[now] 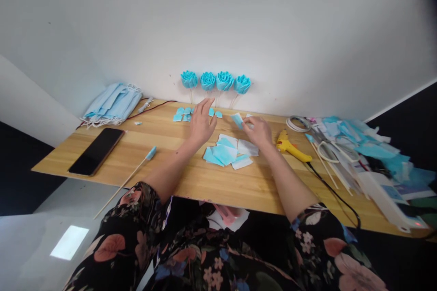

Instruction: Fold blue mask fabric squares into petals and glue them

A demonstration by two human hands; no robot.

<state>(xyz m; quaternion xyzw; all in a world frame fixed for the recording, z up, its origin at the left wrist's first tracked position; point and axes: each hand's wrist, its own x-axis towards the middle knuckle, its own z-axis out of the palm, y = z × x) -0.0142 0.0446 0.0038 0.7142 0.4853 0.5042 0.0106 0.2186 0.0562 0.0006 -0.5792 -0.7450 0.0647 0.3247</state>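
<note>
My right hand is closed in a pinch on a light blue fabric piece, holding it just above the table. My left hand has its fingers stretched out and apart, over a row of small cut blue petals that it partly hides. Between my forearms lies a loose pile of blue and white fabric pieces. Several blue fabric roses on thin sticks lean against the wall beyond my hands.
A yellow glue gun lies right, near a tape roll, scissors, a white power strip and fabric scraps. Left are stacked face masks, a phone and a blue-tipped stick crossing the table edge.
</note>
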